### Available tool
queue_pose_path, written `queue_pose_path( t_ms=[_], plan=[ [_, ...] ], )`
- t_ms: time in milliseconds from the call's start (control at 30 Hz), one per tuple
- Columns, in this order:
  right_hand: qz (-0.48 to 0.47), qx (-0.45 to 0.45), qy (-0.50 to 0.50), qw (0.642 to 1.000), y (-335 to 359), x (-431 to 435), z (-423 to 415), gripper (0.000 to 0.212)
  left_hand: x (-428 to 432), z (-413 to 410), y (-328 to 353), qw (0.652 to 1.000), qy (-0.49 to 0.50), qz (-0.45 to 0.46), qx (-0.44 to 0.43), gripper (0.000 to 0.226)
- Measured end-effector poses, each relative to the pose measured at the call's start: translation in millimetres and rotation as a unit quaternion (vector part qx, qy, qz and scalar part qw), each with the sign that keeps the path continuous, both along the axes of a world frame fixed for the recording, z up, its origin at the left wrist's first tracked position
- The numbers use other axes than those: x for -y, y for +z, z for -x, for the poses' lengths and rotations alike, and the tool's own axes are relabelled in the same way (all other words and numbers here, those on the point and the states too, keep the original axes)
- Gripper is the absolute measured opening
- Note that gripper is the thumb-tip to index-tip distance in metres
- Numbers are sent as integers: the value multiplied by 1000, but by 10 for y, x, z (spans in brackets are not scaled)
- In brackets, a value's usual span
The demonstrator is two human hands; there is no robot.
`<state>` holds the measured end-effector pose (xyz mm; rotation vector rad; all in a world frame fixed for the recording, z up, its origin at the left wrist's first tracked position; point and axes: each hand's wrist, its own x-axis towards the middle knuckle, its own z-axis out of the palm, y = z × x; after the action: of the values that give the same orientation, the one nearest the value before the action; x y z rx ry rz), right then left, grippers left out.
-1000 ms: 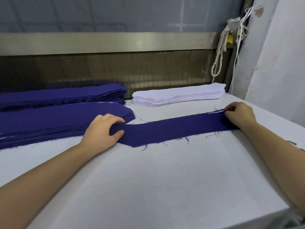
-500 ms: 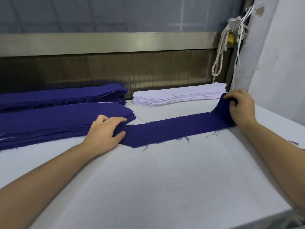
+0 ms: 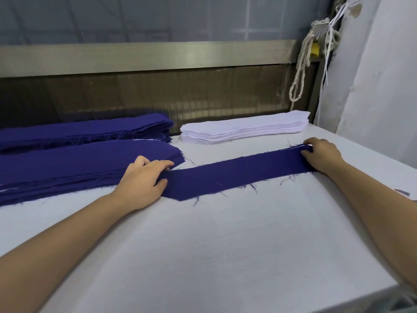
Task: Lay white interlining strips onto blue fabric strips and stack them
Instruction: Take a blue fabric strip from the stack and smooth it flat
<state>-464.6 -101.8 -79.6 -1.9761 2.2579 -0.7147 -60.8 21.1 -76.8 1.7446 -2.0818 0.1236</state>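
We see first the white table (image 3: 225, 256), which fills most of the view and carries everything else. On its left side lie two big piles of blue fabric strips: the near blue stack (image 3: 74, 166), flat and long, and behind it the far blue stack (image 3: 85, 132), close to the dark wall panel. To the right of the far pile, with a small gap between, rests the stack of white interlining strips (image 3: 243, 127), its layers neatly one on another.

In the middle of the table one single blue strip (image 3: 237, 175) lies flat, going slantwise from the lower left up to the right. Its left end touches the right edge of the near blue stack, and loose threads hang from its long edges. The white stack is behind it and apart from it. No white strip is on it yet.

Our left hand (image 3: 144, 179) is on the left end of this strip. The thumb and the fingers are closed on the cloth edge, pinching it, with the palm down on the table. Our right hand (image 3: 322, 154) is on the right end, fingers curled and pressed together over the end of the cloth, gripping it against the table. Both forearms are bare and reach in from the lower corners.

At the top right, a pale rope (image 3: 302, 64) hangs looped beside the white wall, next to a small yellow thing.
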Motion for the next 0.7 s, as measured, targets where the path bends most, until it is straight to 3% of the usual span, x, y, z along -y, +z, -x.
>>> queue_pose_path(
  t_ms=[167, 333, 500, 567, 700],
  plan=[
    [-32, -33, -36, 998, 24, -10, -19, 42, 42, 39, 23, 999, 15, -25, -12, 39],
    [-11, 28, -38, 999, 56, -42, -47, 30, 64, 49, 75, 994, 69, -78, -28, 24],
    [41, 82, 7, 996, 69, -105, -40, 19, 50, 38, 112, 991, 63, -112, -44, 7],
    [67, 114, 20, 991, 77, -122, -39, 16, 25, 26, 140, 988, 46, -116, -93, 10],
    [105, 227, 52, 967, 100, -135, -62, 13, -17, -43, 242, 944, 26, -75, -322, 4]
  ],
)
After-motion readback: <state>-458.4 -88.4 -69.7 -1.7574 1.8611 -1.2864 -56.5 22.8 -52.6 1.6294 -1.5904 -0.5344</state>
